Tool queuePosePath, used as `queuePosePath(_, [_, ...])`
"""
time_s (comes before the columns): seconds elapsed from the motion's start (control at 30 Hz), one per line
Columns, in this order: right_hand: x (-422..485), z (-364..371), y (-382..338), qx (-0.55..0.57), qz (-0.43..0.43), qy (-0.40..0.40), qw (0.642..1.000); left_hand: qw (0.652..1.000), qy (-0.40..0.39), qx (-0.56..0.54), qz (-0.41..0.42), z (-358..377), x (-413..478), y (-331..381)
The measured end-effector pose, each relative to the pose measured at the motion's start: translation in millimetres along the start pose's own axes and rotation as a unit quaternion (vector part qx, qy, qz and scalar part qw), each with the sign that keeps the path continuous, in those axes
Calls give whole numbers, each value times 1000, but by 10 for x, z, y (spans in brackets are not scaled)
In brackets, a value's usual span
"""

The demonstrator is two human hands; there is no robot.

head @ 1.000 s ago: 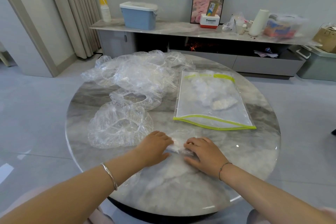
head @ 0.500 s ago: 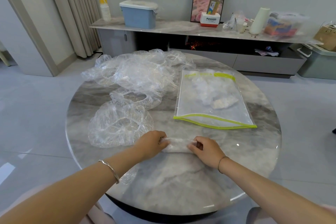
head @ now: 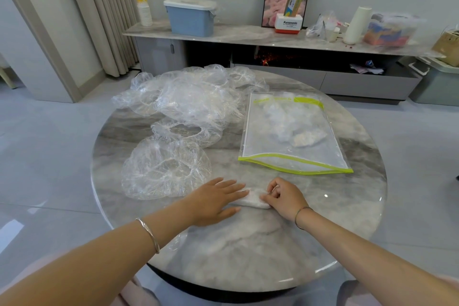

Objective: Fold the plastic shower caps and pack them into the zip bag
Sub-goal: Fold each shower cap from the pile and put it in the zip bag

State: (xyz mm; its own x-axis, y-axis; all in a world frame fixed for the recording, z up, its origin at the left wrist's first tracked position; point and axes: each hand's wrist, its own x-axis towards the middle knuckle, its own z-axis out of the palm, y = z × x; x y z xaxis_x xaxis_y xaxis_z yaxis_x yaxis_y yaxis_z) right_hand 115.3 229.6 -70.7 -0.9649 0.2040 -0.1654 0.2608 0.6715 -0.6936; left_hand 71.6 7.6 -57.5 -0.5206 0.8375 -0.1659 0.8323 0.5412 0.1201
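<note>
While left hand [head: 214, 201] lies flat, right hand [head: 286, 198] pinches cap [head: 251, 200].

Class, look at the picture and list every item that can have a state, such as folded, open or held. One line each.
left hand: flat, pressing the folded cap.
right hand: pinching the folded cap's end.
folded cap: folded narrow, on the table.
zip bag: lying flat, folded caps inside, near mouth seems parted.
nearest loose cap: unfolded, spread out.
cap pile: unfolded, heaped.
blue box: lid on.
</note>
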Motion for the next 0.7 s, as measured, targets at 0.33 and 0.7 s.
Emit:
queuePosePath(0.33, [-78,-140,-37,-8,-85,61,995,999,-1,-28,-32,26,30,41])
queuePosePath(0.7, [-213,-18,-36,-284,-363,-67,885,995,-10,-81,-56,-86,34,74])
